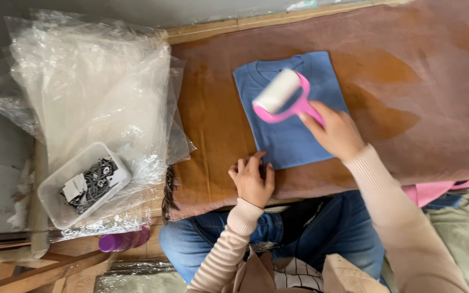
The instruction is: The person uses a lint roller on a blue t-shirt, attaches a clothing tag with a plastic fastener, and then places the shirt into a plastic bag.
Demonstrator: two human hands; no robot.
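A folded blue shirt (310,144) lies flat on a brown stained cloth-covered board (424,81). My right hand (335,132) grips the pink handle of a lint roller (281,96), whose white roll rests over the upper middle of the shirt. My left hand (252,179) rests with curled fingers on the board, touching the shirt's lower left corner.
A pile of clear plastic bags (90,81) lies to the left. On it sits a clear plastic tub (55,203) with small tags and dark bits. A purple object (125,240) lies below it. Pink fabric (435,190) hangs at the right. My jeans-clad knees are below the board.
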